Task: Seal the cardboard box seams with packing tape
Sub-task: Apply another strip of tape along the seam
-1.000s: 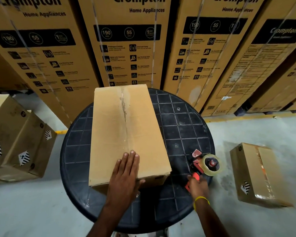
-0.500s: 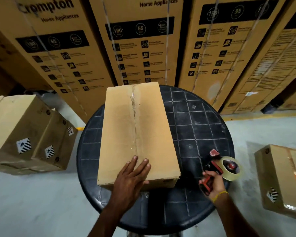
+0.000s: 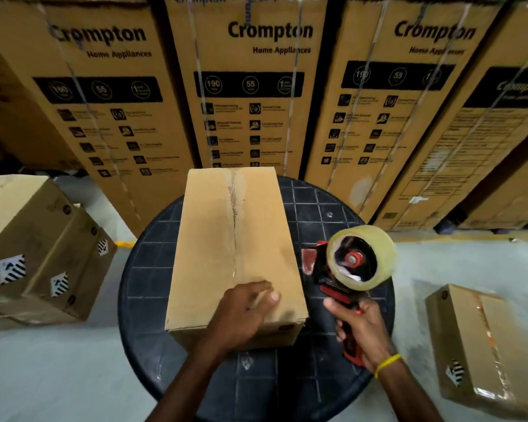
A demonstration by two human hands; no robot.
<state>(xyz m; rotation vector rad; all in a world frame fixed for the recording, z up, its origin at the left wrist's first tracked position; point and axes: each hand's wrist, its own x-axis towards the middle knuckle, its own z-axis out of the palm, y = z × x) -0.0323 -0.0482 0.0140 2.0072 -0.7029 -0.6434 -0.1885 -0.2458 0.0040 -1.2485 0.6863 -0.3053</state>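
Note:
A long plain cardboard box (image 3: 214, 239) lies on a round black table (image 3: 147, 278), its centre seam running away from me with a torn strip at the far end. My left hand (image 3: 241, 315) rests flat on the box's near end, fingers curled slightly toward the right. A red tape dispenser (image 3: 345, 278) with a clear tape roll (image 3: 378, 248) is lifted above the table just right of the box, and my right hand (image 3: 360, 330) grips its handle.
Tall printed appliance cartons (image 3: 265, 86) stand in a row behind the table. Two brown boxes (image 3: 34, 248) sit on the floor at left. A taped box (image 3: 485, 345) lies on the floor at right. Grey floor surrounds the table.
My right hand has lifted the tape dispenser off the table and raised it beside the box. My left hand stays on the box's near end, shifted slightly right.

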